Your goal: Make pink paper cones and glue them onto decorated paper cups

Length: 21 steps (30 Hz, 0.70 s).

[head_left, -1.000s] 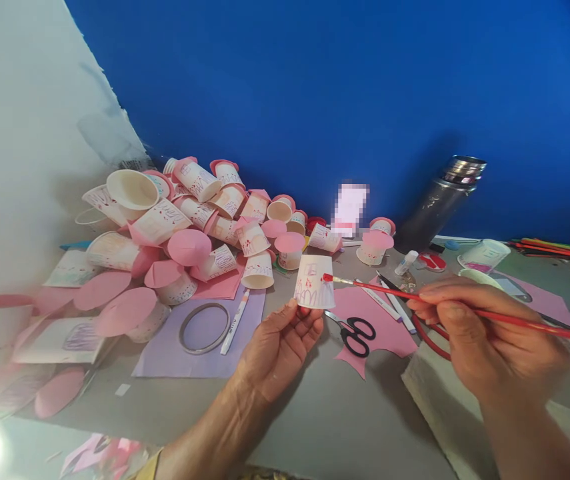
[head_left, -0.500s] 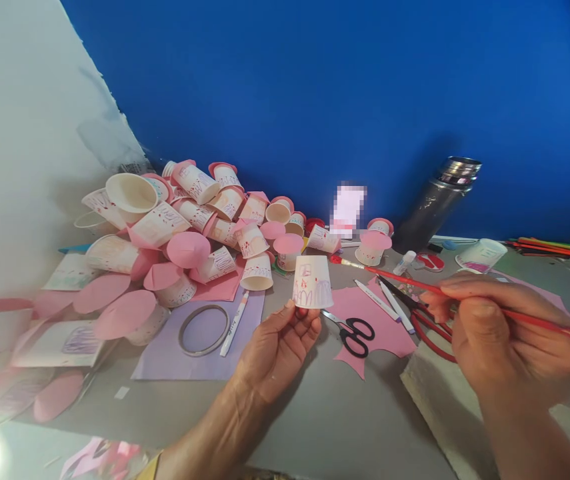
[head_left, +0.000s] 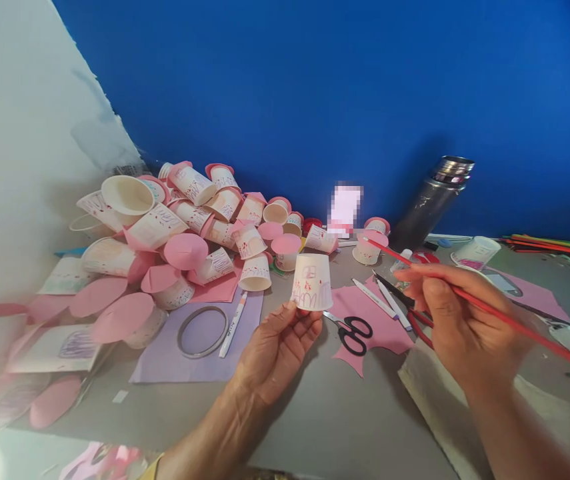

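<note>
My left hand (head_left: 282, 343) grips a white paper cup (head_left: 313, 283) by its rim, which faces down. Purple and red marker drawings cover the cup's side. To the right, my right hand (head_left: 469, 313) is closed around a thin red paintbrush (head_left: 489, 309), held apart from the cup. The brush's left end passes in front of a pink-topped cup at the back, and no bristles can be made out there. Black-handled scissors (head_left: 356, 335) lie on pink paper (head_left: 387, 327) between the hands, beside white markers (head_left: 375, 298). Red-handled scissors (head_left: 421, 327) are partly hidden by my right hand.
Decorated paper cups with pink paper tops (head_left: 186, 251) are heaped at the left. Purple paper (head_left: 165, 363) bears a tape roll (head_left: 203, 332) and a marker (head_left: 233, 325). A dark flask (head_left: 427, 207) and a blurred-out upright panel (head_left: 345, 207) stand by the blue wall. A cloth (head_left: 429, 393) lies front right.
My right hand has moved left, and the brush's visible left end is now higher and farther from the cup. The red bristles seen before no longer show. My left hand still holds the cup.
</note>
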Each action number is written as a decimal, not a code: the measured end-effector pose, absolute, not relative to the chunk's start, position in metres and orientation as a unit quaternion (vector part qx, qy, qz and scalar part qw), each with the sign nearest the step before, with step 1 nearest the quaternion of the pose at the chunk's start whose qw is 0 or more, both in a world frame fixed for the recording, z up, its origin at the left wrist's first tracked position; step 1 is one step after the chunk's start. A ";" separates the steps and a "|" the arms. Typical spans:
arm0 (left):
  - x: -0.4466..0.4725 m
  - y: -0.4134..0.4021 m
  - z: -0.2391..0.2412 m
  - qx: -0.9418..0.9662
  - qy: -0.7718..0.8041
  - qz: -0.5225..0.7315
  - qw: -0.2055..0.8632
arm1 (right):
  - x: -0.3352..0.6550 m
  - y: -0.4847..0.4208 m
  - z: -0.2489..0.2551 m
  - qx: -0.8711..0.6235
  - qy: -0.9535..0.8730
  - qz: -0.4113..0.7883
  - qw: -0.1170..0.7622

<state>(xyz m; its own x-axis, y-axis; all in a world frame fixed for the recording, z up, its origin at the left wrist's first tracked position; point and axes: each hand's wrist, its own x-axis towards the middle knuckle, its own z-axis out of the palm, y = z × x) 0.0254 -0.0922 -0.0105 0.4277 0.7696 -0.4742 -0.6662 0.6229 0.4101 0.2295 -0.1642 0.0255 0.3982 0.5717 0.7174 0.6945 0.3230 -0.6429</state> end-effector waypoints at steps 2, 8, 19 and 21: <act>0.025 -0.093 -0.010 0.087 0.323 0.422 0.843 | 0.229 -0.162 0.025 -0.590 -0.546 -0.063 0.591; 0.025 -0.093 -0.006 0.059 0.342 0.391 0.852 | 0.232 -0.155 0.019 -0.632 -0.573 -0.096 0.513; 0.026 -0.093 -0.002 0.026 0.346 0.332 0.877 | 0.232 -0.151 0.015 -0.640 -0.566 0.045 0.517; 0.026 -0.094 -0.003 0.031 0.336 0.322 0.885 | 0.233 -0.150 0.016 -0.630 -0.562 0.131 0.519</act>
